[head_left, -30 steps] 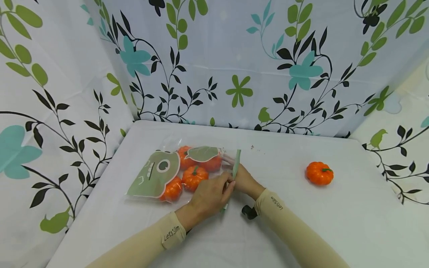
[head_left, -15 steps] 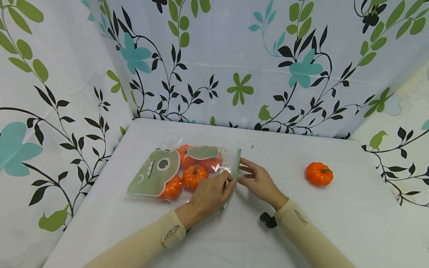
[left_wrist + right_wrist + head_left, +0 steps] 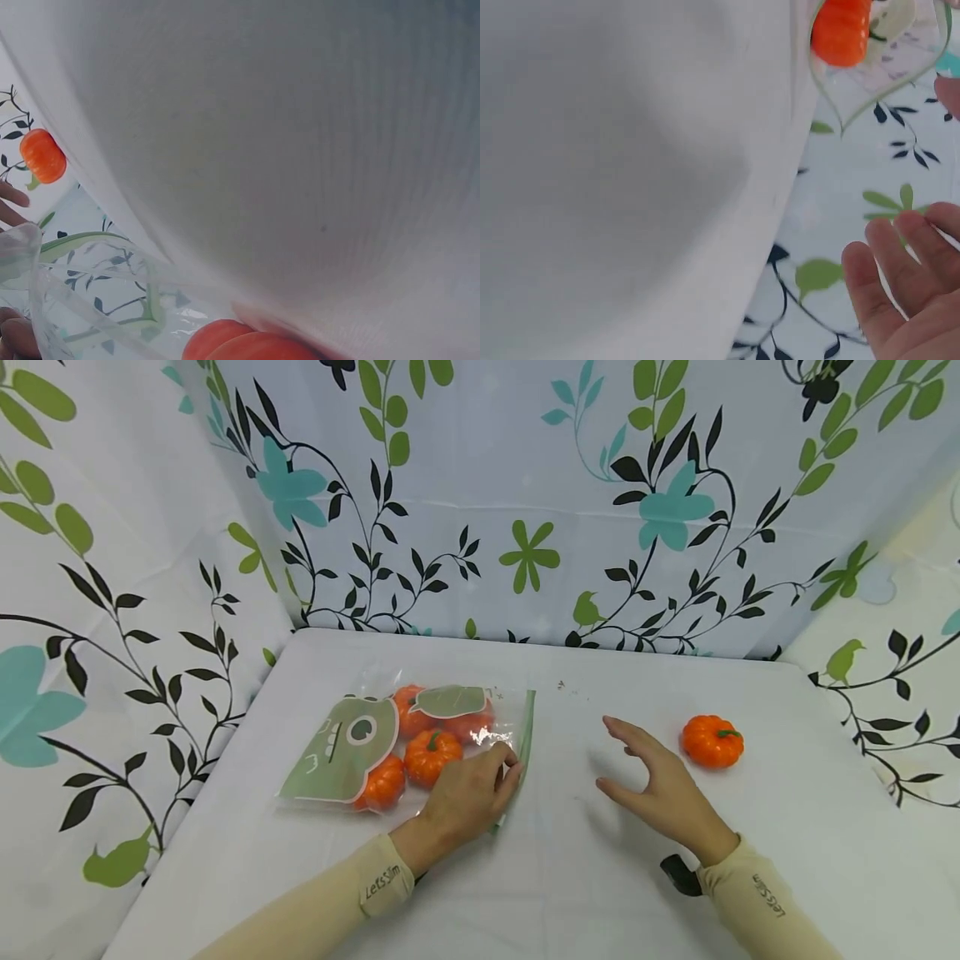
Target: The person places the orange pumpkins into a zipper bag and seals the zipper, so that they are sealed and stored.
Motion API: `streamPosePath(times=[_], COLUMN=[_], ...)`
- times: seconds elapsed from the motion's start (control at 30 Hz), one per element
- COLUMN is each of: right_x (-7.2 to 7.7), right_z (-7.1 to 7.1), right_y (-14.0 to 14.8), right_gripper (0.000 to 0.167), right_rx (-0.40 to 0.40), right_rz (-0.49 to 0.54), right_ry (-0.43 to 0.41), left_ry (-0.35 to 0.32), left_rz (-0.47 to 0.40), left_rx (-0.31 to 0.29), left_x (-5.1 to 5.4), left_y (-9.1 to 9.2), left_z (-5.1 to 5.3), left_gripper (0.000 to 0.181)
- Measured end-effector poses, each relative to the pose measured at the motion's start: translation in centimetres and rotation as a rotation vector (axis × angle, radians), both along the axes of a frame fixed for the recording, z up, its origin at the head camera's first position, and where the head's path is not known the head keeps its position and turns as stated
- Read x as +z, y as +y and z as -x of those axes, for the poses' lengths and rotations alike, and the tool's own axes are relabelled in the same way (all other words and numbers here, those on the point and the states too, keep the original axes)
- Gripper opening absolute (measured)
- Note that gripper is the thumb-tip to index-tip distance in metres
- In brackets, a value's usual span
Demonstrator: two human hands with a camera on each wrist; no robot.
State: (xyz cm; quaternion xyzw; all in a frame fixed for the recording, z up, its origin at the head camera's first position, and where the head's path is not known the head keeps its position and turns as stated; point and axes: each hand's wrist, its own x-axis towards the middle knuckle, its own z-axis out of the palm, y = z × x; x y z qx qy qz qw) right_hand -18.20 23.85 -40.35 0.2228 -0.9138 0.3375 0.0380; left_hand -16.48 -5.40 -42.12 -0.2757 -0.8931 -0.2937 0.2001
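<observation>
A clear zip bag [image 3: 510, 714] with a green cartoon face lies on its side on the white table, several small orange pumpkins [image 3: 433, 758] inside. My left hand [image 3: 465, 797] pinches the bag near its green-edged mouth; the right wrist view shows that mouth [image 3: 842, 120] gaping. Right of the bag, my right hand [image 3: 671, 789] is in the air with thumb and fingers spread, holding nothing. Just beyond it, a loose orange pumpkin [image 3: 712, 742] with a green stem sits on the table; the left wrist view also catches this pumpkin [image 3: 43, 156].
A white cloth covers the table [image 3: 570, 877]. Behind it hangs a curtain [image 3: 450, 485] printed with leaves and flowers, and similar cloth drapes both sides. A small dark device [image 3: 681, 875] is strapped at my right wrist.
My right hand has come away from the bag's mouth and moved right toward the loose pumpkin, its fingers spreading. My left hand keeps its place on the bag.
</observation>
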Motion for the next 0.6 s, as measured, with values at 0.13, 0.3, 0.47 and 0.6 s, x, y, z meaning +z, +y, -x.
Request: streamPosePath(times=[0.13, 0.3, 0.47, 0.6], right_x=[0.8, 1.8, 2.6, 3.2], right_z=[-0.3, 0.0, 0.8, 1.3], right_y=[2.2, 4.3, 6.2, 7.9], right_gripper=[0.088, 0.096, 0.104, 0.112], right_rx=[-0.022, -0.024, -0.036, -0.103], right_rz=[-0.106, -0.217, -0.271, -0.256], right_ry=[0.088, 0.214, 0.355, 0.300], left_ry=[-0.002, 0.001, -0.001, -0.002], left_rz=[0.004, 0.005, -0.001, -0.002], left_rx=[0.001, 0.009, 0.007, 0.002], left_x=[0.0, 0.1, 0.2, 0.3], left_y=[0.1, 0.0, 0.0, 0.0], left_z=[0.0, -0.1, -0.1, -0.1], left_gripper=[0.009, 0.009, 0.008, 0.008])
